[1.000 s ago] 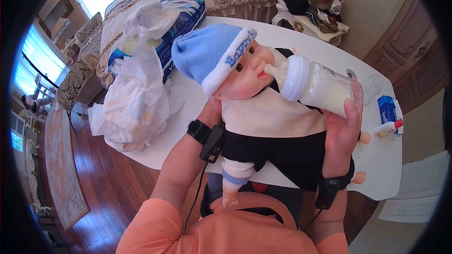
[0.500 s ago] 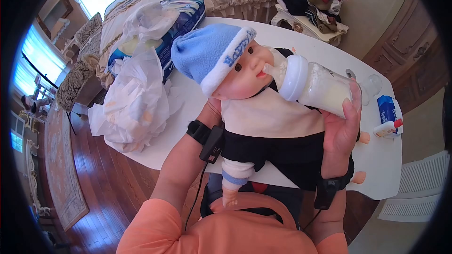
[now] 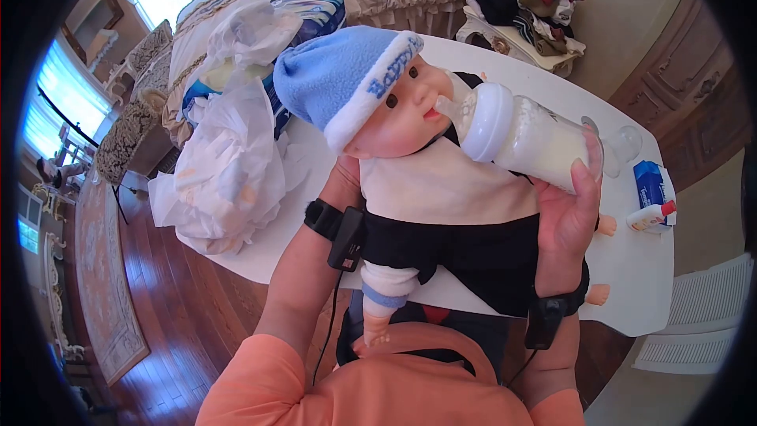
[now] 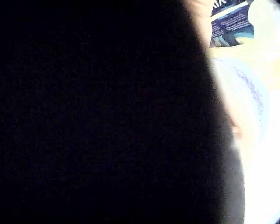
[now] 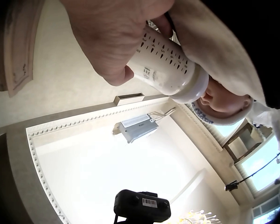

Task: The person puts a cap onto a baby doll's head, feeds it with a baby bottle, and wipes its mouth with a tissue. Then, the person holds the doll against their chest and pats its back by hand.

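Note:
A baby doll (image 3: 453, 189) in a blue fleece hat (image 3: 339, 83) and a cream-and-black outfit lies face up across both forearms, above the table. My left hand (image 3: 345, 177) goes under the doll's head and neck, its fingers hidden there; black fills most of the left wrist view. My right hand (image 3: 564, 217) grips a baby bottle (image 3: 544, 142) by its base end, thumb along the near side. White milk-like contents fill much of the tilted bottle, and its teat is at the doll's mouth. Measuring marks show on the bottle (image 5: 161, 65) in the right wrist view.
On the white table (image 3: 623, 284) stand a crumpled white plastic bag (image 3: 225, 166), a blue package (image 3: 319, 16), a clear bottle cap (image 3: 627, 142), a blue box (image 3: 648, 181) and a small red-capped bottle (image 3: 650, 217). Folded clothes (image 3: 536, 0) are piled on a stool beyond.
The doll's head and my left forearm have shifted slightly left and up in the head view. My right hand and the bottle have moved a little left with them, teat still at the mouth.

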A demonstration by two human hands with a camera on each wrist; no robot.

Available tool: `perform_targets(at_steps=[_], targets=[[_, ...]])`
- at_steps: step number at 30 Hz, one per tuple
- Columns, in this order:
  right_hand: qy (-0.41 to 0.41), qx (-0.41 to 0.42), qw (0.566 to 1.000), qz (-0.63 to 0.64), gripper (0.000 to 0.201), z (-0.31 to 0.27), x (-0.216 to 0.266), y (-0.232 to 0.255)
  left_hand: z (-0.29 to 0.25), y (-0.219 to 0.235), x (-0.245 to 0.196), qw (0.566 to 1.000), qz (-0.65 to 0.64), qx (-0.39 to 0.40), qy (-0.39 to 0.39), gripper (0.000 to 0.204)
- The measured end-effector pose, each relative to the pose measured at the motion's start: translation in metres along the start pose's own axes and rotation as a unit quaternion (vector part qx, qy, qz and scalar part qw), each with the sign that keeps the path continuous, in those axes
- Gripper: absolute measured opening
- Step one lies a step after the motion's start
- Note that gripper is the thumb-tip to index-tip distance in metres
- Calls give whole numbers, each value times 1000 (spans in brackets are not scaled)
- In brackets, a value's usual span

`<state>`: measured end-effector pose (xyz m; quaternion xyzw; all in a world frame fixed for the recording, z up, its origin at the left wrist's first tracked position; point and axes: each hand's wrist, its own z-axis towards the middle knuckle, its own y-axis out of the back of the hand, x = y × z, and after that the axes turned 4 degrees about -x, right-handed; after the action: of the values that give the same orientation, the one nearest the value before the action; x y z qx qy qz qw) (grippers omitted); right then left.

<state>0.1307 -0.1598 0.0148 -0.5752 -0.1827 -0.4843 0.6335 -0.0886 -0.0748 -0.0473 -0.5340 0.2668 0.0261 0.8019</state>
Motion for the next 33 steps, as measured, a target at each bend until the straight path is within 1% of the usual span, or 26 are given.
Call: perform_targets(at_steps=[3, 5, 9, 11, 15, 18, 20, 21, 23, 24, 26, 30, 33], targets=[[-3, 1, 1000, -1, 66, 0, -1, 1, -1, -1, -2, 999, -33, -18, 4, 43], [-7, 3, 1000, -2, 66, 1, -1, 2, 2, 3, -2, 997, 71, -29, -18, 44], [-7, 12, 1000, 2, 66, 3, -1, 4, 4, 16, -1, 999, 32, -29, -11, 44], [-7, 16, 1000, 1, 66, 3, -1, 4, 4, 14, 0, 997, 72, -18, -34, 45], [-2, 9, 1000, -1, 65, 2, -2, 2, 0, 2, 0, 996, 78, -21, -37, 45], [-2, 7, 1000, -2, 65, 2, -2, 2, 0, 3, -1, 998, 62, -13, -27, 46], [-3, 8, 1000, -3, 65, 2, -2, 1, 1, 7, -2, 1000, -18, 2, 18, 46], [-3, 8, 1000, -3, 66, 2, -2, 1, 4, 13, -1, 1000, -18, 2, 18, 46], [-2, 8, 1000, -3, 66, 2, -2, 1, 9, 19, 0, 997, 71, 28, -14, 46], [-2, 10, 1000, -4, 66, 3, -2, 1, 8, 23, 1, 997, 70, 28, -14, 46], [-2, 11, 1000, -6, 66, 3, -2, 2, 5, 16, 0, 998, 29, 47, -13, 46], [-2, 12, 1000, -7, 66, 3, -1, 1, 6, 20, -1, 998, 36, 51, -18, 46], [0, 11, 1000, -8, 66, 3, -1, 0, 8, 31, 1, 1000, -13, 21, 12, 46]])
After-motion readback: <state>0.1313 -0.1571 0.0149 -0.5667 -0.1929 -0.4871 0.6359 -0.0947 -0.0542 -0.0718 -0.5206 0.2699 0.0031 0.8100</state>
